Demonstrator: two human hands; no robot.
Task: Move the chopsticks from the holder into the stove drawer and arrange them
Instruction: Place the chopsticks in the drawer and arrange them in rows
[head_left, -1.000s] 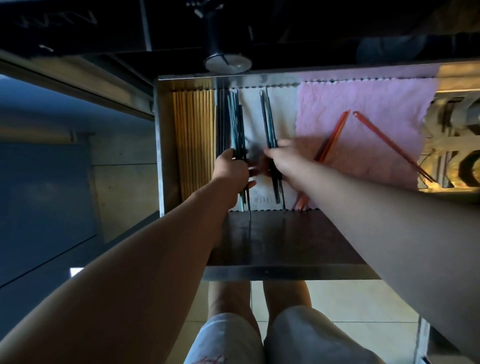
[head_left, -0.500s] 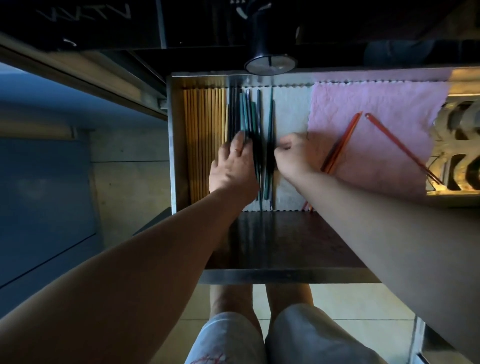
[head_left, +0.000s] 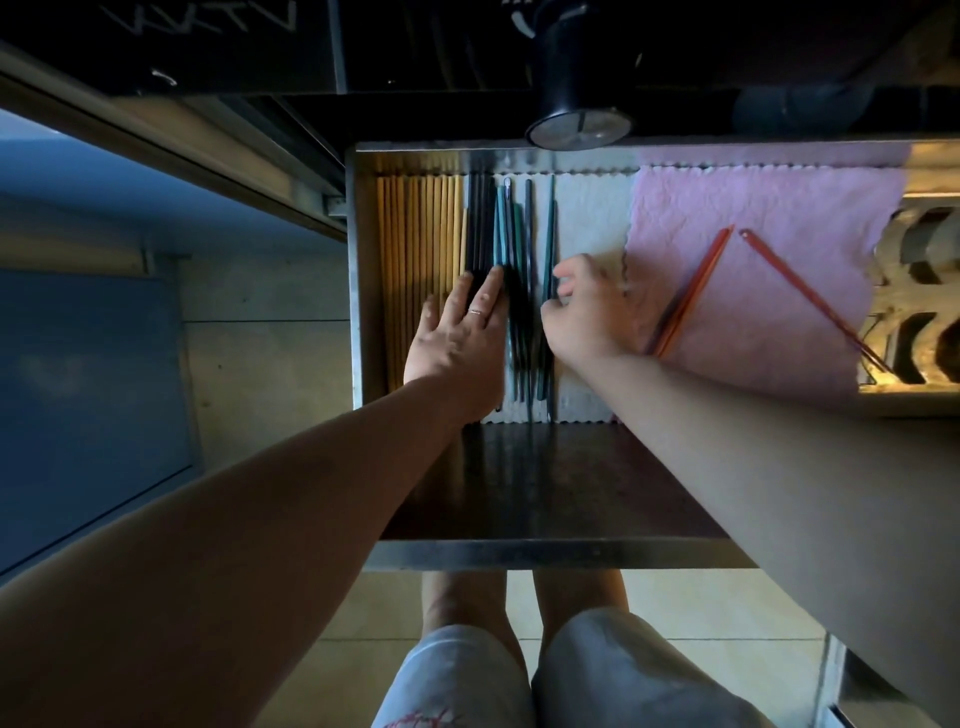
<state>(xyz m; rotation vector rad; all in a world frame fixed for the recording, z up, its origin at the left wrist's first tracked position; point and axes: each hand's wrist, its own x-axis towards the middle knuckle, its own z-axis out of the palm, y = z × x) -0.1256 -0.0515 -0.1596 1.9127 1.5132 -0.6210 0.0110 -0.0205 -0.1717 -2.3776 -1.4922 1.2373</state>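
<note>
Down in the open drawer (head_left: 545, 553), the dark chopsticks (head_left: 485, 228) lie lengthwise in a tight row on a white liner (head_left: 592, 218). The left hand (head_left: 457, 338) lies flat across them, fingers straight and close together, a ring (head_left: 475, 312) catching the light. Just beside it, the right hand (head_left: 584, 317) has its fingers curled against a teal pair (head_left: 549, 244) a little apart from the row; whether they pinch it, I cannot tell. Left of the row, wooden chopsticks (head_left: 415, 249) pack the drawer's edge. To the right, a pink cloth (head_left: 779, 218) carries red chopsticks (head_left: 698, 280), splayed in a V, the right forearm crossing their near ends. A black cylinder (head_left: 576, 78) hangs above the drawer's back wall.
</note>
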